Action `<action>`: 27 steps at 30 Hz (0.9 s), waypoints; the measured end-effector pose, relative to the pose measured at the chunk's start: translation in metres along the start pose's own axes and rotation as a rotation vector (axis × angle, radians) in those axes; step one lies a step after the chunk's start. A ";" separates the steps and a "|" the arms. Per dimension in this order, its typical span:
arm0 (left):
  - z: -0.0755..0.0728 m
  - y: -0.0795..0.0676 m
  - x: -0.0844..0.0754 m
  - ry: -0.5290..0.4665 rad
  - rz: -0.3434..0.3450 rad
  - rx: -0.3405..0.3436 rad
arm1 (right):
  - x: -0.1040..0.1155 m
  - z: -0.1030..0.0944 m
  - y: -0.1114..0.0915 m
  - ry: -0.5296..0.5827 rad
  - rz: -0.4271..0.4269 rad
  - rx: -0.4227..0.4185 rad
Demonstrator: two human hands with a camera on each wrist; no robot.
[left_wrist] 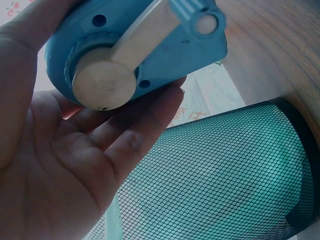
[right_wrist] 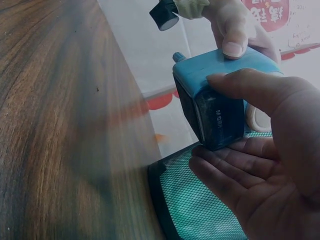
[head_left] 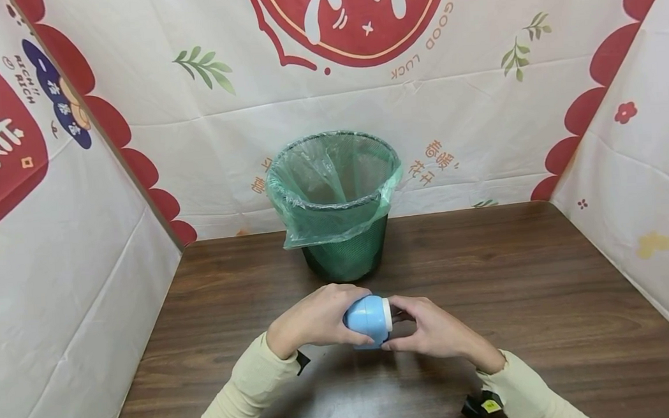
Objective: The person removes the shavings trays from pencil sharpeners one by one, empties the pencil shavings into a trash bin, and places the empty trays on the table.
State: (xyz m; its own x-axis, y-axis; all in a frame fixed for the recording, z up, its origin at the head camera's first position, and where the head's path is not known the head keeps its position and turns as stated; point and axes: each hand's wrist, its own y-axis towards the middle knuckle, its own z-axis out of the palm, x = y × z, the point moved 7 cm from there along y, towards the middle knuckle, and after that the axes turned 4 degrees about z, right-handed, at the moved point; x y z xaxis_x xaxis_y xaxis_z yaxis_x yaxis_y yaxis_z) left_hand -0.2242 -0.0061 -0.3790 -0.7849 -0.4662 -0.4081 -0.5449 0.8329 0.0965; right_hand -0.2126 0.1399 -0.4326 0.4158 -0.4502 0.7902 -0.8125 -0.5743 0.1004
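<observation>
A light blue crank-handled pencil sharpener (head_left: 367, 321) is held on its side above the table, between both hands. My left hand (head_left: 325, 315) grips its body, thumb on the near side and fingers over the far side. In the left wrist view, its white crank arm (left_wrist: 145, 37) with a blue knob shows above the palm. My right hand (head_left: 434, 331) has the opposite end between thumb and fingers. The right wrist view shows the right thumb on the blue casing and fingertips under the dark see-through shavings drawer (right_wrist: 220, 117).
Just beyond the hands, a green mesh waste bin (head_left: 346, 259) stands on the brown wooden table (head_left: 517, 274). A clear green bag (head_left: 335, 227) lines it and folds over its rim. White printed cloth (head_left: 147, 60) encloses the table at the back and sides.
</observation>
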 end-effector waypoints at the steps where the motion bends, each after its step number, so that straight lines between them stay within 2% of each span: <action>1: 0.000 0.000 0.000 -0.002 -0.001 0.001 | 0.000 0.000 0.000 0.001 0.001 0.000; 17: -0.002 0.000 -0.002 -0.020 0.016 -0.008 | -0.001 0.001 0.001 0.033 0.019 -0.002; 27: 0.001 0.000 0.000 -0.021 0.013 -0.008 | 0.000 0.002 0.002 -0.031 0.006 -0.028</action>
State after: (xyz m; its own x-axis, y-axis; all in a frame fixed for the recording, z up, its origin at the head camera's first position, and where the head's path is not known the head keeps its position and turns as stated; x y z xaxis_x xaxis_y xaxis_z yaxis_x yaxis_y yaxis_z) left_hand -0.2240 -0.0064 -0.3799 -0.7855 -0.4488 -0.4261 -0.5371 0.8365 0.1090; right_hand -0.2133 0.1373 -0.4331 0.4226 -0.4750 0.7719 -0.8260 -0.5524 0.1123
